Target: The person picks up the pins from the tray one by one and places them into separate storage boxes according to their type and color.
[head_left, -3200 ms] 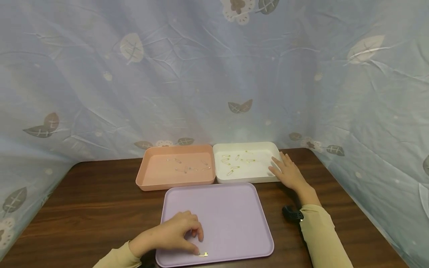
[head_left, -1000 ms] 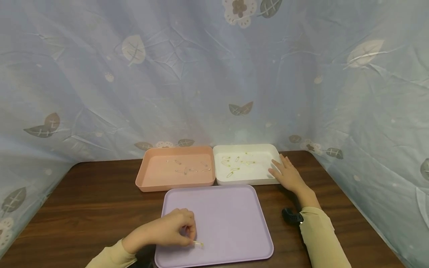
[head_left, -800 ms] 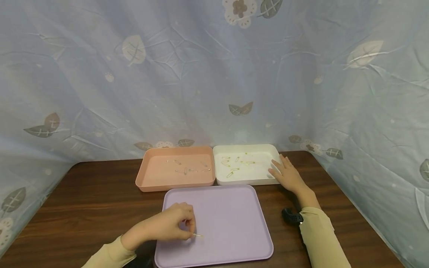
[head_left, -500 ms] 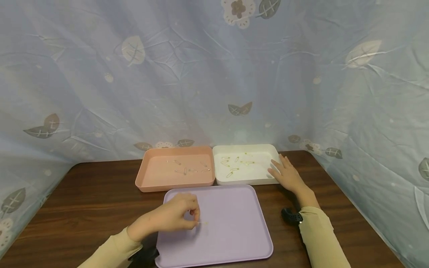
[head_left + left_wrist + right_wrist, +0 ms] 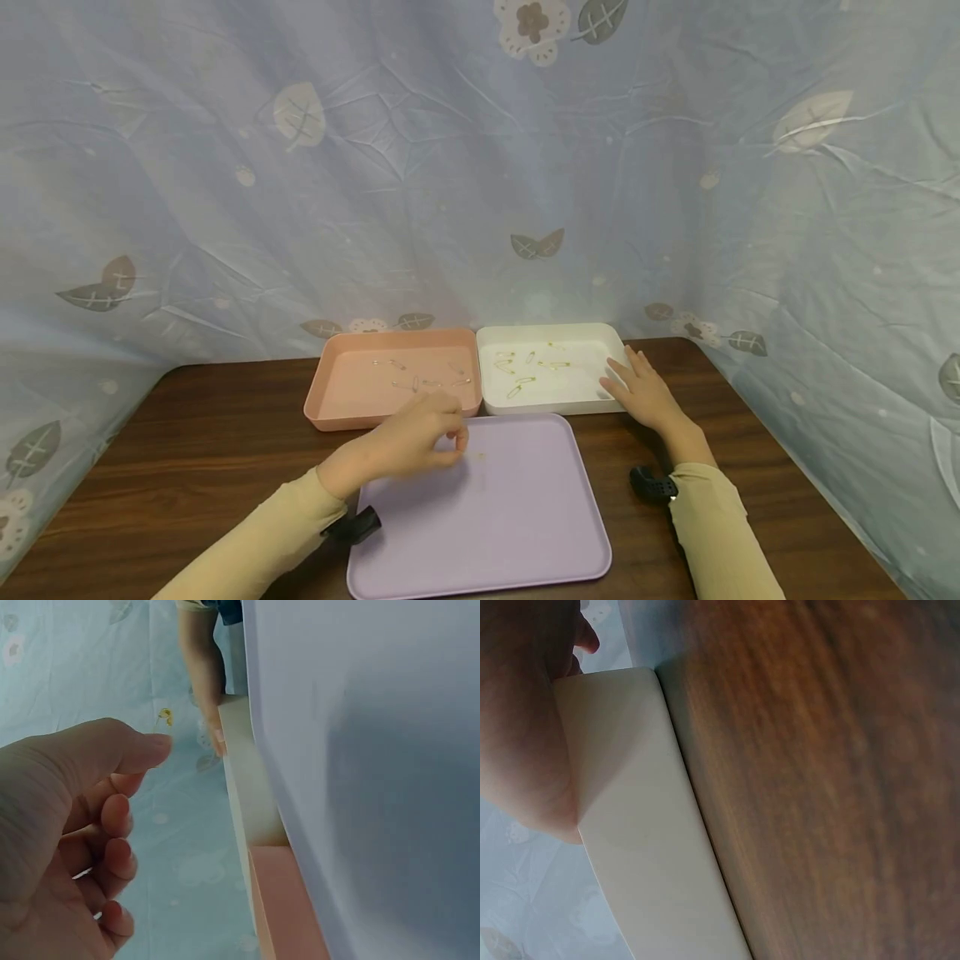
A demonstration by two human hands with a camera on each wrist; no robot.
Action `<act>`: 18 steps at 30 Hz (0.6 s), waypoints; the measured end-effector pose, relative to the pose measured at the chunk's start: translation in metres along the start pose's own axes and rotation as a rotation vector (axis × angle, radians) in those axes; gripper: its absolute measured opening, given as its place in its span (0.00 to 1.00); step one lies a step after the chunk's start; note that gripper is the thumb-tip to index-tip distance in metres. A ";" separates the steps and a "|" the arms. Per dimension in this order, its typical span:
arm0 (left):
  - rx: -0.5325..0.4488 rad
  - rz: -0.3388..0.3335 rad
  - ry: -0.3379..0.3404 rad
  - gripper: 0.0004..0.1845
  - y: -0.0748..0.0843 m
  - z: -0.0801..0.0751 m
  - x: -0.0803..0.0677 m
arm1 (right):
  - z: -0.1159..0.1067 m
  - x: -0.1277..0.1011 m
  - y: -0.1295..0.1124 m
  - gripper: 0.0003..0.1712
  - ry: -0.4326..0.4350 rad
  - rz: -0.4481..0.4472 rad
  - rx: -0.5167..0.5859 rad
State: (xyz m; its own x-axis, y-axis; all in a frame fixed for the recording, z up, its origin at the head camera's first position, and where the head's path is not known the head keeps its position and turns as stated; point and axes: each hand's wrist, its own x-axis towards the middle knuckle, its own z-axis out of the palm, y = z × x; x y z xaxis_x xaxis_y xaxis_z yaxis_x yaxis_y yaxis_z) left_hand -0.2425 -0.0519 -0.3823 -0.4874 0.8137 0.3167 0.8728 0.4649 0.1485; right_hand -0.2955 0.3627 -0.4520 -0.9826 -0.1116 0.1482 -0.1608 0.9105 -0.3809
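My left hand (image 5: 414, 437) pinches a small gold safety pin (image 5: 166, 716) between thumb and forefinger, and the other fingers curl in. It hovers over the upper left part of a lilac tray (image 5: 517, 525); in the head view the pin is faint and blurred. My right hand (image 5: 647, 393) rests with spread, fairly straight fingers on the right rim of a white tray (image 5: 558, 406). Several gold safety pins (image 5: 557, 364) lie scattered in that white tray. To its left stands a pink tray (image 5: 341, 396) with several silver safety pins (image 5: 397, 364).
The three trays stand on a dark wood table (image 5: 225, 442), the pink and white ones side by side behind the lilac one. A pale blue patterned curtain (image 5: 420, 167) hangs behind and at both sides. Black straps (image 5: 352, 527) sit at both wrists.
From the lilac tray's front edge, my left hand has picked up the gold safety pin, lifted it and carried it away from me towards the back trays. My right hand has stayed put.
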 end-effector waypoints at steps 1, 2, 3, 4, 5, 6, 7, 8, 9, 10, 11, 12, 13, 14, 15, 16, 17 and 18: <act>0.017 0.013 0.009 0.06 -0.001 0.000 0.003 | 0.000 0.000 0.000 0.37 0.001 -0.001 0.003; 0.033 0.029 0.022 0.06 -0.003 0.001 0.006 | 0.000 0.000 0.000 0.37 0.001 -0.002 0.005; 0.048 0.051 0.039 0.06 -0.005 0.002 0.009 | 0.000 0.000 0.000 0.37 0.003 -0.003 0.003; 0.060 0.070 0.059 0.06 -0.006 0.002 0.012 | 0.000 0.000 0.000 0.37 0.004 -0.004 0.001; 0.069 0.084 0.075 0.06 -0.007 0.003 0.015 | 0.000 0.000 0.000 0.37 0.005 -0.004 0.000; 0.080 0.098 0.091 0.06 -0.008 0.004 0.019 | 0.000 0.000 0.000 0.37 0.007 -0.006 -0.001; 0.095 0.112 0.106 0.06 -0.010 0.005 0.022 | 0.000 0.000 0.000 0.36 0.007 -0.005 -0.001; 0.106 0.121 0.116 0.06 -0.011 0.006 0.025 | 0.000 -0.001 0.000 0.36 0.007 -0.004 -0.002; 0.117 0.128 0.120 0.06 -0.012 0.007 0.028 | 0.000 -0.001 0.000 0.36 0.007 -0.004 -0.004; 0.128 0.130 0.121 0.06 -0.012 0.008 0.031 | 0.000 -0.001 0.000 0.36 0.007 -0.003 -0.002; 0.138 0.135 0.124 0.06 -0.012 0.008 0.034 | 0.000 -0.001 -0.001 0.36 0.007 -0.004 0.001; 0.145 0.139 0.128 0.05 -0.013 0.009 0.038 | 0.001 -0.001 -0.001 0.36 0.008 -0.006 0.002; 0.150 0.142 0.131 0.06 -0.014 0.010 0.041 | 0.001 -0.001 0.000 0.36 0.012 -0.007 0.005; 0.156 0.148 0.139 0.06 -0.015 0.011 0.044 | 0.002 -0.001 0.000 0.36 0.016 -0.011 0.008; 0.164 0.155 0.147 0.06 -0.016 0.011 0.048 | 0.002 -0.001 0.000 0.37 0.022 -0.015 0.012; 0.169 0.159 0.157 0.06 -0.016 0.012 0.051 | 0.002 -0.001 0.000 0.37 0.030 -0.019 0.015; 0.177 0.165 0.168 0.06 -0.017 0.013 0.054 | 0.003 0.000 0.000 0.37 0.040 -0.021 0.020; 0.190 0.167 0.175 0.05 -0.019 0.013 0.057 | 0.003 0.000 0.001 0.37 0.046 -0.024 0.020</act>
State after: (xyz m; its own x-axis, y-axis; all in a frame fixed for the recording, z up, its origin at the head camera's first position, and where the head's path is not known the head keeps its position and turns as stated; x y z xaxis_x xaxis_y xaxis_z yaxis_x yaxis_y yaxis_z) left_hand -0.2871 -0.0091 -0.3795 -0.3111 0.8195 0.4813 0.9119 0.4001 -0.0917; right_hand -0.2959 0.3623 -0.4553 -0.9733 -0.1149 0.1988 -0.1868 0.8997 -0.3946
